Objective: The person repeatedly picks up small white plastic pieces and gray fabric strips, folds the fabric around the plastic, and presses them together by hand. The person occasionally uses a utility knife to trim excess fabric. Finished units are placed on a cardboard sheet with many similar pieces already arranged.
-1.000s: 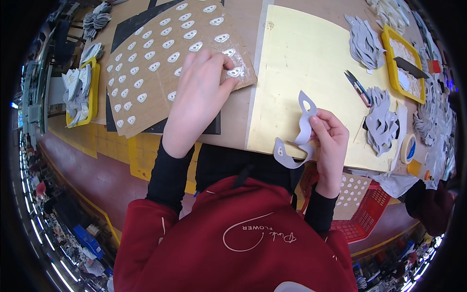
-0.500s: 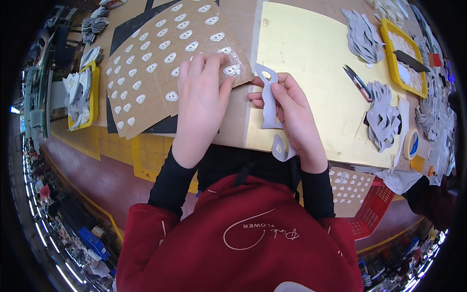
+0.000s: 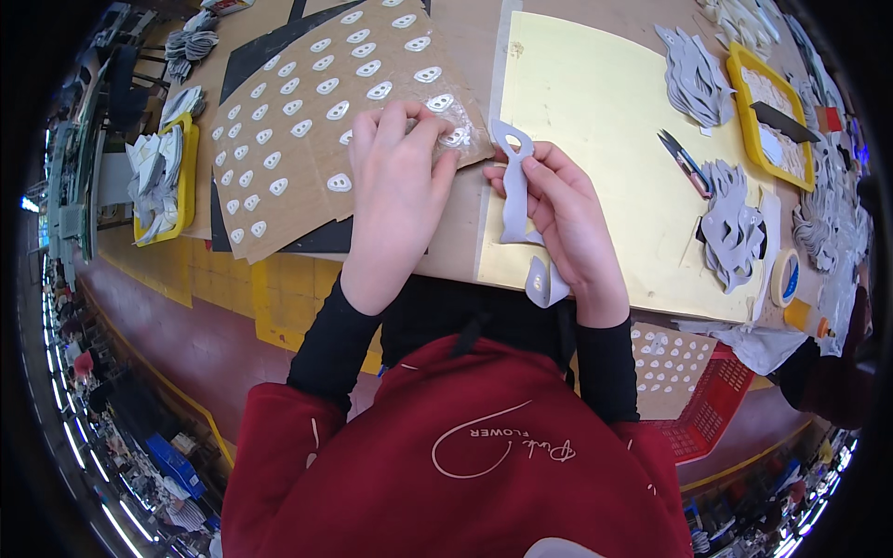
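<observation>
Wide workshop surface [image 3: 458,232] below, with a brown sheet [image 3: 312,158] dotted with white patches [image 3: 339,183] up at eleven o'clock and a cream sheet [image 3: 605,121] at one. Left hand [image 3: 395,195] leans over the brown sheet's three-o'clock corner, fingers half curled beside the corner patch [image 3: 455,138]; whether they grip anything, I can't tell. Across at three o'clock from it, right hand [image 3: 572,219] pinches the grey strip [image 3: 517,195] between thumb and fingers. And it's all about this gap: the strip's holed upper end sits just beside that corner, upper length running twelve to six, lower end curling toward five. Against a second ago, right hand has swung it toward ten o'clock; the left stays put.
</observation>
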{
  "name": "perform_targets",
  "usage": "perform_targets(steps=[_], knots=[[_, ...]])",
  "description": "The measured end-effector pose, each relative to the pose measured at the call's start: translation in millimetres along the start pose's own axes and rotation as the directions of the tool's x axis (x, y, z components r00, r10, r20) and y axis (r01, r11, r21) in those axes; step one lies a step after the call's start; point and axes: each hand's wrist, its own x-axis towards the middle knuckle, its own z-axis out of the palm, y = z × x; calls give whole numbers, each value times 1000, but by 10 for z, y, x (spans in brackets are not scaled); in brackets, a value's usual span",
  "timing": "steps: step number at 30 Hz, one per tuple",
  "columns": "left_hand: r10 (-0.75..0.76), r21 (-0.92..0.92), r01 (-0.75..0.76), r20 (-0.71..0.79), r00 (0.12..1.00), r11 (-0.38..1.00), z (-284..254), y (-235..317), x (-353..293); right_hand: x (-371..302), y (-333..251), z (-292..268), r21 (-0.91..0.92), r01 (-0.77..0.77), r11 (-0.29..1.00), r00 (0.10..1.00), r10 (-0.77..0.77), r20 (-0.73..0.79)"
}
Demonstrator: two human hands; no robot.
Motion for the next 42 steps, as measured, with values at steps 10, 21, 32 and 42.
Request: perform_targets(steps=[10,21,32,42], knots=[[-64,16,62,167,984,998,-24,0,91,-15,20,-16,-2,-3,1000,1000,3,27],[-93,-111,96,36,995,989,-214,22,12,-38,36,18,9,26,1000,1000,-26,-3],[-91,-2,92,59,994,996,-377,-195,65,-64,44,15,24,40,999,999,-40,-14],[-150,11,152,231,961,988,-478,-304,16,-72,80,2,23,61,998,997,-61,-38]])
